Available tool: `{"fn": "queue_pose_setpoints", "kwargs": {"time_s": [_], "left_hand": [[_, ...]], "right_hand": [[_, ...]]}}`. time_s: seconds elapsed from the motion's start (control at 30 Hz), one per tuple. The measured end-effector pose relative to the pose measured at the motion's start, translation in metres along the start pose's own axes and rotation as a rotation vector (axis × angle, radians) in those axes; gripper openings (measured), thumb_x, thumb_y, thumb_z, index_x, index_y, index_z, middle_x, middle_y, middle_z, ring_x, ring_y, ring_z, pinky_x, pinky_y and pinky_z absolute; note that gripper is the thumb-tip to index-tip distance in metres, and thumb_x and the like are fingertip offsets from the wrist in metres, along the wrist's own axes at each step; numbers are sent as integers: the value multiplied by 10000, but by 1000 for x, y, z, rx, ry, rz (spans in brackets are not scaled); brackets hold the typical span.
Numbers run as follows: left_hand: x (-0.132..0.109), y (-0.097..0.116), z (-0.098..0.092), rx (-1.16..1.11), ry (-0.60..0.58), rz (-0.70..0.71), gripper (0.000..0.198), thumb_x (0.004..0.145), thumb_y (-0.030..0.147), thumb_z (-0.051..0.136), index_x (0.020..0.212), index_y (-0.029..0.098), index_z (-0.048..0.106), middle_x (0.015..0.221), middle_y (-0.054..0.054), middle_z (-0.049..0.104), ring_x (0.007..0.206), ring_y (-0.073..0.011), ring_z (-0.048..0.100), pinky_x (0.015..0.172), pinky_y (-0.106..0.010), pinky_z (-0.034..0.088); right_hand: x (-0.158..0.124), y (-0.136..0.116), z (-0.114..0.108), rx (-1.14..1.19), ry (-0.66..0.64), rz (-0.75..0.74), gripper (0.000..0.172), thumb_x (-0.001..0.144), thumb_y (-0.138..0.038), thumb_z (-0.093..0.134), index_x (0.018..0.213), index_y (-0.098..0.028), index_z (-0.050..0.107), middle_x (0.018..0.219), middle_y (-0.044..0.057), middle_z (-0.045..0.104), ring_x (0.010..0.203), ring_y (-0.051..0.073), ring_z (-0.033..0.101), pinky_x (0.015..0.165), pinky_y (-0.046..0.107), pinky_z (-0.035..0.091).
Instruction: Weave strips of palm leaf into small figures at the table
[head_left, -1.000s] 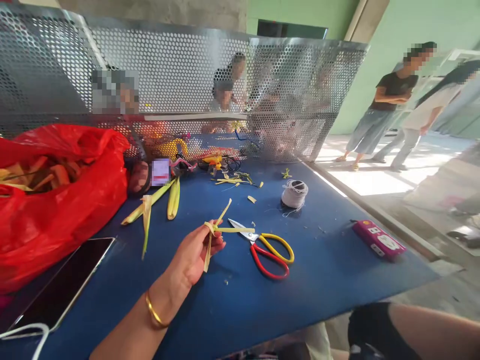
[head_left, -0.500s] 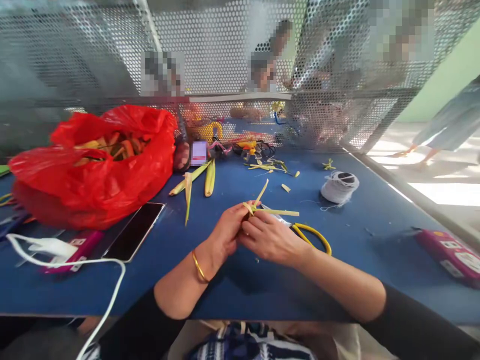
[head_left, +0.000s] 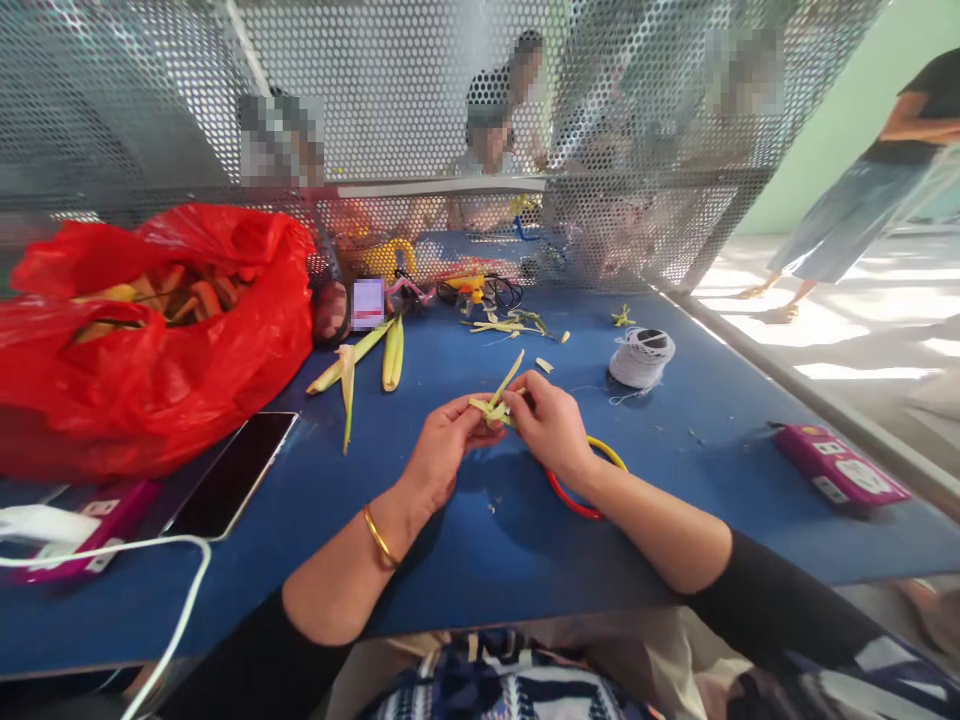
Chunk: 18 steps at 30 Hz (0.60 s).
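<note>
Pale green-yellow leaf strips (head_left: 491, 408), crossed over one another with one end pointing up, are held above the blue table. My left hand (head_left: 448, 445) pinches them at the left between thumb and fingers. My right hand (head_left: 555, 428) is closed at their right side, fingertips on a strip. Below my right wrist lie scissors with red and yellow handles (head_left: 576, 510), partly hidden by that arm. Whole folded leaf pieces (head_left: 393, 355) rest farther up to the left. A small cut piece (head_left: 544, 365) sits just beyond my right hand.
A red plastic bag (head_left: 259, 335) of brownish pieces stands left, near a phone (head_left: 234, 475) and white cable (head_left: 196, 590). White thread (head_left: 637, 368) and a magenta pack (head_left: 836, 465) are at right. Behind the mesh panel (head_left: 390, 90) are people; another person (head_left: 847, 215) stands right.
My right hand has lifted and turned, its fingers now at the strips' right side. The scissors' red handle has come into sight. The view has shifted to the right.
</note>
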<state>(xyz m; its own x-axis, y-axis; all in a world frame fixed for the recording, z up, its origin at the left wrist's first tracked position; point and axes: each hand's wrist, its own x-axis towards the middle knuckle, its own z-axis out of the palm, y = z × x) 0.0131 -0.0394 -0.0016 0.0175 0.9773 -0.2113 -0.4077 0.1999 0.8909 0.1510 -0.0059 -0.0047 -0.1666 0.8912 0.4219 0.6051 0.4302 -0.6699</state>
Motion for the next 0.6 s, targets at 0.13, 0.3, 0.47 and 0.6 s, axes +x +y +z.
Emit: {"fn": "queue_pose_setpoints", "kwargs": {"time_s": [0.13, 0.3, 0.47, 0.6], "left_hand": [[0, 1, 1, 28, -20, 31, 217, 638, 234, 703, 837, 152, 726, 781, -34, 712, 714, -153, 650, 730, -295, 526], [2, -4, 2, 56, 34, 90, 292, 599, 194, 774, 882, 159, 716, 816, -21, 727, 721, -131, 649, 743, -260, 515], [5, -1, 0, 91, 144, 77, 300, 626, 187, 768, 918, 155, 709, 721, -14, 716, 646, -133, 655, 663, -243, 494], [8, 4, -4, 54, 207, 95, 244, 622, 158, 744, 861, 138, 698, 682, -11, 705, 637, -101, 638, 631, -195, 461]], "right_hand": [[0, 0, 2, 72, -48, 45, 122, 833, -298, 516, 747, -216, 540, 550, -41, 566, 484, 113, 489, 500, 225, 327], [0, 0, 6, 331, -122, 213, 190, 811, -357, 544, 693, -212, 506, 482, -68, 514, 381, 94, 465, 433, 218, 351], [4, 0, 1, 483, -204, 304, 145, 804, -343, 549, 814, -198, 544, 552, -56, 591, 371, 101, 511, 410, 224, 393], [6, -2, -16, 331, -274, -25, 295, 861, -199, 448, 1129, -195, 571, 709, -27, 674, 540, 111, 620, 595, 249, 495]]}}
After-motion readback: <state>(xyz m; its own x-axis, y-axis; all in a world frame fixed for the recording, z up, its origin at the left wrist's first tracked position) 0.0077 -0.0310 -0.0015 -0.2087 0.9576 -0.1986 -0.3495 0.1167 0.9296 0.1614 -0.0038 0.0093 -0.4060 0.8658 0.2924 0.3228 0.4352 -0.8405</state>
